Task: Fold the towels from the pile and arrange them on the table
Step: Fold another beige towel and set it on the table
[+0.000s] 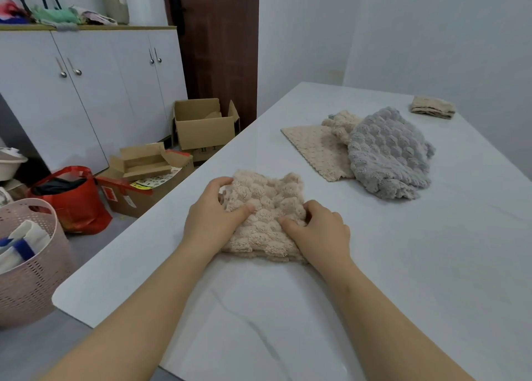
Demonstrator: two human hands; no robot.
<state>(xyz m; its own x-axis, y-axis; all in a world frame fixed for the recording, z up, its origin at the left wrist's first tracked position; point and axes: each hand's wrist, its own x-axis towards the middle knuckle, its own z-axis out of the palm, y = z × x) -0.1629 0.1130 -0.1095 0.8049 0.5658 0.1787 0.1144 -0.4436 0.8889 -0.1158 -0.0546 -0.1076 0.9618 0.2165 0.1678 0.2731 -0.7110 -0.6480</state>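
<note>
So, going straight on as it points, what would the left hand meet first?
The left hand, past the fluffy beige towel it grips, probably meets the flat beige knitted cloth; depth unclear.

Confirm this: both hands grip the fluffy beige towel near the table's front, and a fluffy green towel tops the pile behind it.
Not quite. The head view shows a fluffy grey towel topping the pile, not a green one. The rest holds: the left hand and right hand grip the fluffy beige towel near the white table's front.
</note>
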